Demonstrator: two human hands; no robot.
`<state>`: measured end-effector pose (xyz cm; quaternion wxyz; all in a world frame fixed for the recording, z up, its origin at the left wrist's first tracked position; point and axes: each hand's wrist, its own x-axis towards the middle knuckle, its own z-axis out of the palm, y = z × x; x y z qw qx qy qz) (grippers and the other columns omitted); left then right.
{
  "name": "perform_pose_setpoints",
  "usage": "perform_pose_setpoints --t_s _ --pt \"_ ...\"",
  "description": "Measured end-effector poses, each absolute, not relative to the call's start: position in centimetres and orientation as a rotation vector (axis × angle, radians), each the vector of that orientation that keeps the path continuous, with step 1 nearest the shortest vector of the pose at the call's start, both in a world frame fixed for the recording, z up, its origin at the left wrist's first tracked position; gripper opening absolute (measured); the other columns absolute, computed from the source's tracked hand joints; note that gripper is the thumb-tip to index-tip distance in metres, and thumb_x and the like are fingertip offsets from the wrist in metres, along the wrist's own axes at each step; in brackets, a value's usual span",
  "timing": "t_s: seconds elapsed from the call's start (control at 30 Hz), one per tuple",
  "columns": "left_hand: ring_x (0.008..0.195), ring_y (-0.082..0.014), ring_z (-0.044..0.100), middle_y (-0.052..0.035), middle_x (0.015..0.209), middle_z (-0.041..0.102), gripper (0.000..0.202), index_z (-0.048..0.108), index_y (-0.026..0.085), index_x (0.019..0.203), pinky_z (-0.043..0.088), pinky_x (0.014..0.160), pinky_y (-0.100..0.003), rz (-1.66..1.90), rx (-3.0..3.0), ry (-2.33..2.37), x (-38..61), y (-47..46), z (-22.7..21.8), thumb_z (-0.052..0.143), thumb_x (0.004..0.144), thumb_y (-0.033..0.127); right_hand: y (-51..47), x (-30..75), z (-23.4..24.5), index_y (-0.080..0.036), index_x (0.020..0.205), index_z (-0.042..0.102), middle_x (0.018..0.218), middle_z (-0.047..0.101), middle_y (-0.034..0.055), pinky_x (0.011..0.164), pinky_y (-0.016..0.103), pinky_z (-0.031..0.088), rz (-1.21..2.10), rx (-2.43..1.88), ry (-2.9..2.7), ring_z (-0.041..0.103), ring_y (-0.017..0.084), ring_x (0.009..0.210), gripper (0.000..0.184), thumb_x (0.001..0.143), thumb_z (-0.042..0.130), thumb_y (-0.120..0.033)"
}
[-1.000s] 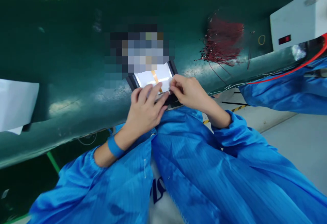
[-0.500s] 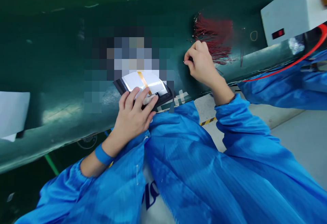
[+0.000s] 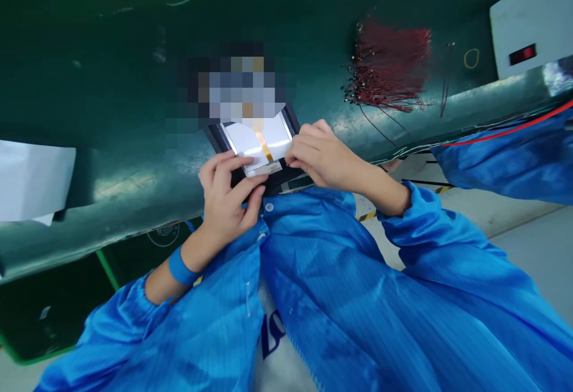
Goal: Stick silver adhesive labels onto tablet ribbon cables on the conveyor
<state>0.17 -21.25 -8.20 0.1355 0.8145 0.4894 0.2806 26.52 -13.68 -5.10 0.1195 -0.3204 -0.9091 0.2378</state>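
A flat silvery-white pouch with an orange tape strip lies in a black tray at the near edge of the green bench. My left hand grips the pouch's near left corner, fingers curled on it. My right hand is closed in a pinch at the pouch's right edge; what the fingertips hold is hidden. A pile of thin red wires lies on the bench to the right, beyond my right hand.
A white box with a red switch stands at the far right of the bench. A red cable runs along the bench edge. White paper lies at the left. Another blue sleeve shows at the right.
My right hand has come back from the red wire pile to the pouch's right edge. My left hand has stayed on the pouch and curled its fingers more.
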Motion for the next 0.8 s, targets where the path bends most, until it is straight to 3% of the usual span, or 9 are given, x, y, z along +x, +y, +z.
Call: perform_pose_setpoints --t_s 0.3,0.5,0.63,0.8 --pt "0.128 -0.0308 0.052 -0.0121 0.13 0.06 0.018 0.073 0.02 0.087 0.048 0.111 -0.054 0.881 2.019 1.512 4.2 -19.6 -5.4 0.063 0.1 0.03 -14.3 25.3 -4.5 -0.024 0.101 0.059 0.096 0.067 0.0054 0.086 0.04 0.031 0.726 -0.93 -2.577 0.051 0.025 0.095 0.022 0.112 0.04 -0.028" --pt "0.131 -0.031 0.051 -0.0123 0.135 0.057 0.018 0.074 0.021 0.093 0.048 0.111 -0.054 0.812 1.977 1.57 3.5 -20.1 -5.9 0.064 0.1 0.034 -14.7 25.9 -5.3 -0.023 0.099 0.061 0.094 0.066 0.0055 0.087 0.041 0.033 0.739 -0.973 -2.472 0.051 0.025 0.095 0.025 0.112 0.043 -0.032" --pt "0.136 -0.0366 0.047 -0.0144 0.139 0.056 0.017 0.074 0.022 0.108 0.04 0.116 -0.06 0.962 2.061 1.588 2.7 -20.9 -6.8 0.067 0.097 0.032 -14.8 26.3 -6.4 -0.022 0.098 0.063 0.097 0.062 0.0065 0.087 0.041 0.032 0.601 -1.0 -2.593 0.048 0.026 0.098 0.026 0.112 0.043 -0.03" --pt "0.137 -0.0399 0.044 -0.0136 0.142 0.054 0.019 0.072 0.024 0.11 0.035 0.117 -0.066 0.994 2.125 1.605 1.8 -21.4 -8.2 0.067 0.093 0.031 -14.8 26.4 -7.2 -0.021 0.097 0.061 0.097 0.059 0.0063 0.084 0.04 0.031 0.461 -0.959 -2.684 0.045 0.025 0.096 0.025 0.112 0.042 -0.027"
